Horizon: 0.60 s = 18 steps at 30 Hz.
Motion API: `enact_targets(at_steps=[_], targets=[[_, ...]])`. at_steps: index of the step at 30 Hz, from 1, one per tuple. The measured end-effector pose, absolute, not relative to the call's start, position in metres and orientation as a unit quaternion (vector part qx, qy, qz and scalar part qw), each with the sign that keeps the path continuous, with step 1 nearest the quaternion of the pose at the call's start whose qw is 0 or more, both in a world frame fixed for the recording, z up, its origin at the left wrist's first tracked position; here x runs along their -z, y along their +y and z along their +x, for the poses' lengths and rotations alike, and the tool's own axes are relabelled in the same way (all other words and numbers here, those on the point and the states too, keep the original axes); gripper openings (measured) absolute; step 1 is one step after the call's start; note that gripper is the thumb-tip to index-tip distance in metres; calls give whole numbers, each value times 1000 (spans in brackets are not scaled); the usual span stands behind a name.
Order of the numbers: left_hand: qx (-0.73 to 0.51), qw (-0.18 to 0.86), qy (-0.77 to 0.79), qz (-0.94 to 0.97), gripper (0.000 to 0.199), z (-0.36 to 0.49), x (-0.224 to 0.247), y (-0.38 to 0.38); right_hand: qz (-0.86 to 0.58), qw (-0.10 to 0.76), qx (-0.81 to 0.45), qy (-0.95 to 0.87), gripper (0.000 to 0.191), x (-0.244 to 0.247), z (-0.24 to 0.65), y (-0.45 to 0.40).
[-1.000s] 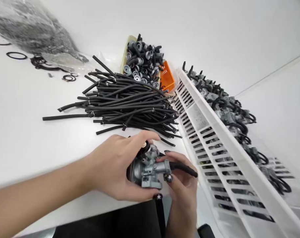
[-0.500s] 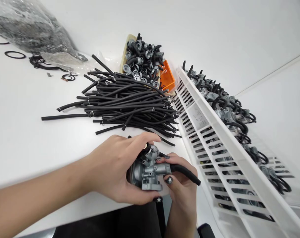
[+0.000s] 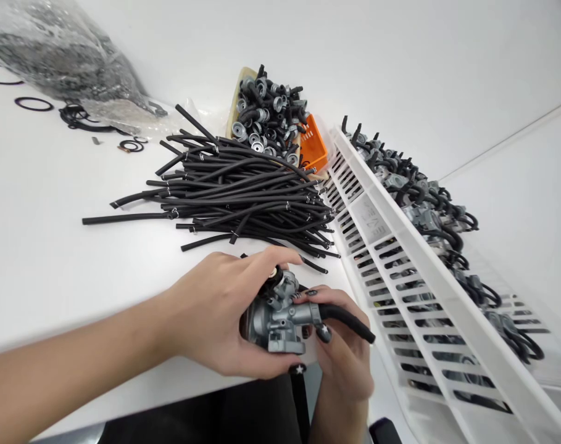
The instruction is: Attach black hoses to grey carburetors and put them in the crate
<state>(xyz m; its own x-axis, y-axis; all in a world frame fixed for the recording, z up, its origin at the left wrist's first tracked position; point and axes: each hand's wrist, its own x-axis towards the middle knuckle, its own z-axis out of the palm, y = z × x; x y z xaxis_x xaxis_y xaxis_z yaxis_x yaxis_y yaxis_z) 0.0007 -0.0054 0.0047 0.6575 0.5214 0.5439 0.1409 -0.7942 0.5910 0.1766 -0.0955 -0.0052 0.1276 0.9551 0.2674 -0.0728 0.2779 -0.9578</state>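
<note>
Near the table's front edge, my left hand (image 3: pixel 215 314) is wrapped round a grey metal carburetor (image 3: pixel 282 320), thumb below and fingers over its top. A short black rubber hose (image 3: pixel 347 319) sticks out from the carburetor's right side, its free end pointing down and right. My right hand (image 3: pixel 347 351) is closed about the base of that hose, with the thumb tip against it and fingertips on the carburetor's body. The right palm side and the carburetor's underside are hidden.
Beyond my hands lies a heap of black hoses (image 3: pixel 243 191). Behind it stand a cream tray (image 3: pixel 234 102) of metal caps with elbows and an orange basket (image 3: pixel 313 145). A white slotted crate (image 3: pixel 400 271) of carburetors is at right; a plastic bag (image 3: pixel 67 55) and black rings (image 3: pixel 34 103) lie far left.
My right thumb has shifted slightly up and right, onto the hose's base. The carburetor stays in my left hand in nearly the same place.
</note>
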Motion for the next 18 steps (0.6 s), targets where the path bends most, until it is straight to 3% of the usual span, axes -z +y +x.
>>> enact_targets(at_steps=[18], targets=[[-381, 267, 170, 869, 70, 2, -4, -3, -466, 620, -372, -510, 24, 13, 175, -96]])
